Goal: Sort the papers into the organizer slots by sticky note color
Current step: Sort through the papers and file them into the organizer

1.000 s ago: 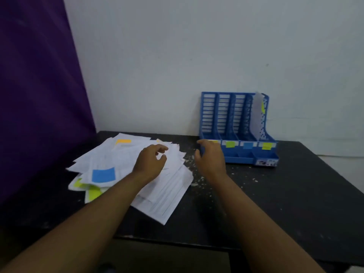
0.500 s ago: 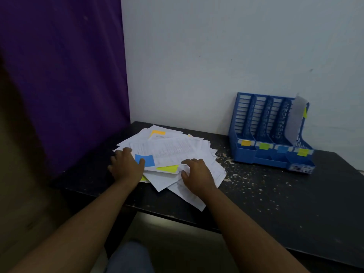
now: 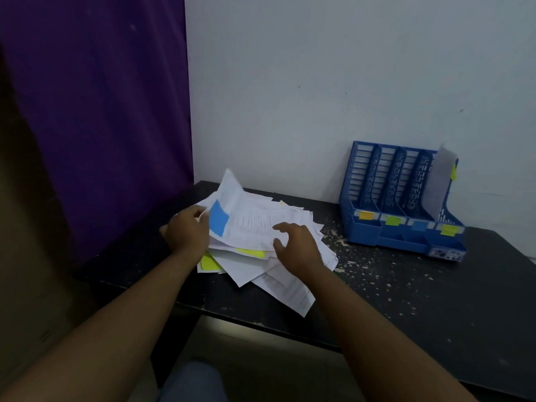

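Note:
A loose pile of white papers (image 3: 278,274) lies on the black table (image 3: 406,300) near its left end. My left hand (image 3: 187,235) grips the left edge of the top paper with a blue sticky note (image 3: 218,218) and tilts that edge upward. My right hand (image 3: 295,246) rests with fingers spread on the pile's right side. Yellow sticky notes (image 3: 209,262) peek out from lower sheets. The blue organizer (image 3: 401,198) stands at the back right, with orange, green, blue and yellow labels on its front. One sheet (image 3: 438,181) with a yellow note stands in its rightmost slot.
A purple curtain (image 3: 101,111) hangs left of the table, a white wall behind. Pale flecks are scattered over the tabletop between pile and organizer. The table's front edge runs just below the pile.
The view has shifted slightly. My left hand has lifted the left edge of the blue-noted paper off the pile. My right hand has moved up onto the pile's right side.

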Demonstrator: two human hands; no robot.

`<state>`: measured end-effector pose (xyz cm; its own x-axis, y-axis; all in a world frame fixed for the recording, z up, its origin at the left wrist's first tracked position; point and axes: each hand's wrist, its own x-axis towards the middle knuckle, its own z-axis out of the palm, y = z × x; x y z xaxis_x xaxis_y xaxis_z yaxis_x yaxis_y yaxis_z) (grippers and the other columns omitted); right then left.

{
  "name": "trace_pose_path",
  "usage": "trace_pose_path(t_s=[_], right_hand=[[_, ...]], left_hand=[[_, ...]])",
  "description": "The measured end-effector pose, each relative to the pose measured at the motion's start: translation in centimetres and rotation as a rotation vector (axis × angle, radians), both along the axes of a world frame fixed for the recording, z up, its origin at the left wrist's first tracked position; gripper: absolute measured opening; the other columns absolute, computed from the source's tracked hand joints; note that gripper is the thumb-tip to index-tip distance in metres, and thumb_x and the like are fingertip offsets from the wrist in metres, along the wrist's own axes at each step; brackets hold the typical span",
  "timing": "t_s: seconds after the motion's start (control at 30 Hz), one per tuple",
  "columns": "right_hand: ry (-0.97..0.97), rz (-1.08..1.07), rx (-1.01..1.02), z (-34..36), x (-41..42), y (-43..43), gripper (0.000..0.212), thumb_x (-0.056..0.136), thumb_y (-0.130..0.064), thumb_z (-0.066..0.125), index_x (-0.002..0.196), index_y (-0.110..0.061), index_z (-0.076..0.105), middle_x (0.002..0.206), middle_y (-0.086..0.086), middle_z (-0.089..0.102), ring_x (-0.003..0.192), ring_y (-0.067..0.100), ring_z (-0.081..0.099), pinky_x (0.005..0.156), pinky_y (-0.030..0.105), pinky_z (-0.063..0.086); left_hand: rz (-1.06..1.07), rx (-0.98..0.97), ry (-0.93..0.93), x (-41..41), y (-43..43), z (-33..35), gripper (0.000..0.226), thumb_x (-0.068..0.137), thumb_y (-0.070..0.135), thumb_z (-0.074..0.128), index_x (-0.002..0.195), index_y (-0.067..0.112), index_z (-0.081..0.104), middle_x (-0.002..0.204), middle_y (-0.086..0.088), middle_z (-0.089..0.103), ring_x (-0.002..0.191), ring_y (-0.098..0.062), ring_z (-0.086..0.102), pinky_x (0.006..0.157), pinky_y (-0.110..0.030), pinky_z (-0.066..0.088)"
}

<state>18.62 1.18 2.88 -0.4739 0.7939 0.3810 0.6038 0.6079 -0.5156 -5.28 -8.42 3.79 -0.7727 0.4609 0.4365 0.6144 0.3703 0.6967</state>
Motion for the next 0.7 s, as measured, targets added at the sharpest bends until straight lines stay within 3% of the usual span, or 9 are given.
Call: trace_pose_path(t_s=[0.07,0.17,0.3,0.37,0.47,0.5,0.6,0.7], right_hand=[[0.111,-0.026,-0.006,1.3,0.3,0.8,0.035,0.096,-0.027,0.068,0.130,-0.028,0.068,0.125,-0.004,0.069,0.123,0.019,0.057,0.104,0.034,0.046],[0.271,-0.042,-0.019,4.2,0.8,1.9,0.042,0.091,-0.029,0.075,0.132,-0.028,0.066,0.123,-0.006,0.070,0.115,0.018,0.062,0.104,0.044,0.051],[0.420,-0.023,-0.039,8.9,2.3,3.3,0.080,0.089,-0.043,0.080,0.157,-0.027,0.040,0.157,-0.003,0.047,0.143,0.017,0.042,0.119,0.041,0.038],[0.497,-0.056,-0.027,11.2,3.5,3.7,0.089,0.088,-0.048,0.080,0.161,-0.029,0.033,0.162,-0.004,0.039,0.148,0.015,0.035,0.118,0.036,0.037],[0.630,-0.008,-0.178,13.6,5.3,3.5,0.083,0.090,-0.048,0.079,0.158,-0.030,0.038,0.149,-0.009,0.046,0.135,0.011,0.046,0.087,0.017,0.053],[0.673,0.024,-0.234,14.1,5.9,3.4,0.077,0.089,-0.049,0.080,0.155,-0.029,0.044,0.144,-0.010,0.052,0.131,0.011,0.053,0.082,0.019,0.057],[0.762,0.089,-0.331,14.7,7.2,3.1,0.044,0.094,-0.045,0.076,0.131,-0.024,0.068,0.119,-0.005,0.077,0.108,0.017,0.075,0.090,0.043,0.064],[0.833,0.062,-0.325,15.5,8.2,2.2,0.030,0.099,-0.043,0.070,0.120,-0.022,0.075,0.109,-0.005,0.080,0.100,0.014,0.077,0.091,0.045,0.063]], left_hand=[[-0.112,0.147,-0.001,0.3,0.5,2.1,0.015,0.104,0.035,0.065,0.105,0.025,0.076,0.097,0.006,0.074,0.092,-0.023,0.068,0.094,-0.043,0.052],[-0.281,0.316,-0.039,1.0,1.2,6.2,0.014,0.102,0.030,0.069,0.105,0.019,0.077,0.091,0.010,0.073,0.086,-0.021,0.072,0.073,-0.033,0.056],[-0.524,0.386,-0.089,1.8,2.8,11.6,0.006,0.101,0.023,0.071,0.098,0.020,0.076,0.090,0.009,0.073,0.080,-0.023,0.073,0.059,-0.040,0.065],[-0.603,0.365,-0.018,2.3,3.4,14.2,0.009,0.102,0.021,0.068,0.096,0.022,0.075,0.093,0.008,0.072,0.083,-0.017,0.067,0.061,-0.032,0.060],[-0.724,0.312,0.101,3.2,3.8,17.9,0.012,0.106,0.026,0.062,0.099,0.027,0.073,0.099,0.013,0.072,0.092,-0.009,0.062,0.080,-0.025,0.050],[-0.754,0.312,0.109,3.6,4.0,18.9,0.012,0.107,0.027,0.062,0.101,0.027,0.072,0.101,0.014,0.072,0.094,-0.008,0.062,0.083,-0.026,0.050],[-0.791,0.355,0.095,5.0,4.1,21.0,0.010,0.106,0.029,0.063,0.106,0.027,0.073,0.104,0.016,0.071,0.097,-0.009,0.063,0.091,-0.033,0.055],[-0.782,0.387,0.012,6.3,3.9,21.9,0.029,0.101,0.043,0.069,0.128,0.032,0.067,0.108,0.005,0.069,0.101,-0.017,0.064,0.088,-0.032,0.056]])
